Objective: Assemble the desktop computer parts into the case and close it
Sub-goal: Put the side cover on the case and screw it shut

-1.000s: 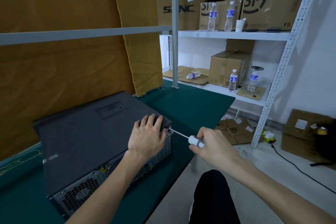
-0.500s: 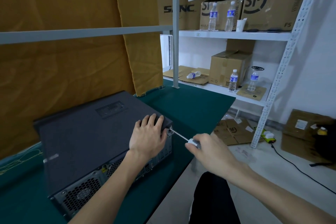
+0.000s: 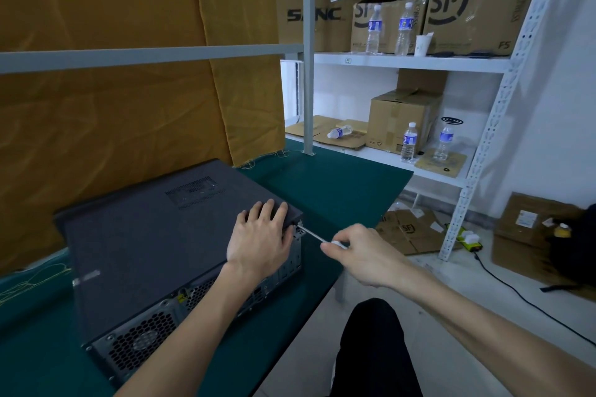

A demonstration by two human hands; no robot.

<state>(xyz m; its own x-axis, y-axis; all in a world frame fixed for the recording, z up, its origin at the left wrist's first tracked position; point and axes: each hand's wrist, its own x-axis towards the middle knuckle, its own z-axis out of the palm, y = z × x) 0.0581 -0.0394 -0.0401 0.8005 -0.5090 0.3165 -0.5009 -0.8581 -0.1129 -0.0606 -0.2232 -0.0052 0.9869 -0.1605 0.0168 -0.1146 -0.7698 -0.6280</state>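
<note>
Two hands are busy at the rear corner of the case, and the job looks close to finished. Your left hand [image 3: 259, 242] lies flat on the side panel [image 3: 154, 235], fingers straight and close together, pressing it down just behind the corner. Your right hand [image 3: 361, 251] sits a little to the right of it, off the table edge, fingers curled round the white handle of the screwdriver [image 3: 317, 238].

Compare that with a second ago: your right hand has rolled over and closed further round the handle, so far less of the white grip shows now, and your wrist has turned. The shaft has kept its line and its tip is at the same spot on the case's rear edge, right beside your left fingertips. That reads as a turn of the driver, so you seem to be running in a panel screw; the screw itself is too small to make out. Your left hand hasn't budged.

Your computer case [image 3: 200, 309] lies on its side on the green table [image 3: 338, 184], under your left palm, with its vented back plate facing you. With the panel already seated, closing is the step in hand. Keep that tip square in the head, because a slip here would skate across the metal toward your left fingers.
</note>
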